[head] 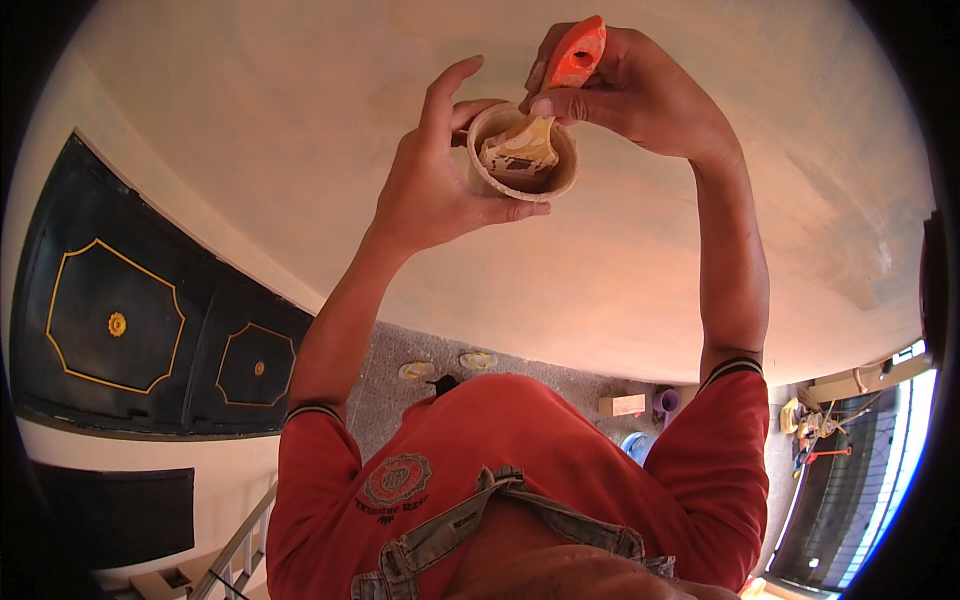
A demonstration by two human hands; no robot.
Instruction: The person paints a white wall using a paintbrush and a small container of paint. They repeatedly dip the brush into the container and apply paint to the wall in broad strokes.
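A small round paint cup (570, 176) is held up before the wall by my left hand (431, 176), thumb along its near side and fingers around the far side, the index finger raised. My right hand (637, 94) grips a paintbrush (534, 139) by its handle, which has an orange end with a hanging hole. The brush points down into the cup, its yellow lower part smeared with pale paint. Its bristle tips are hidden inside the cup. Dried pale paint coats the cup's rim.
A broad plastered wall (480, 300) with patchy colour fills the view ahead. At left stands a black panelled door (202, 345) with gold trim. Below are slippers (478, 361), a block (622, 406), a purple container (664, 401) and a metal ladder (238, 536). Tools (814, 427) lie at right.
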